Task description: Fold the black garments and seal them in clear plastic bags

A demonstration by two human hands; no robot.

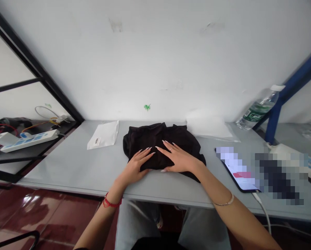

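Observation:
A folded black cloth, perhaps a garment, (157,137) lies on the grey table (67,156) in front of me. My left hand (137,165) rests on its near left part, palm down with the fingers stretched out. On the near right part of the cloth lies my right hand (180,158), flat and with its fingers spread. Both thumbs point inward along the front edge of the cloth. Neither hand grips anything.
A white packet (104,135) lies left of the cloth; clear plastic packaging (209,128) is behind it to the right. A water bottle (259,107) leans near a blue post (273,125). Right of my arm is a cabled phone (238,172). A power strip (30,140) sits far left.

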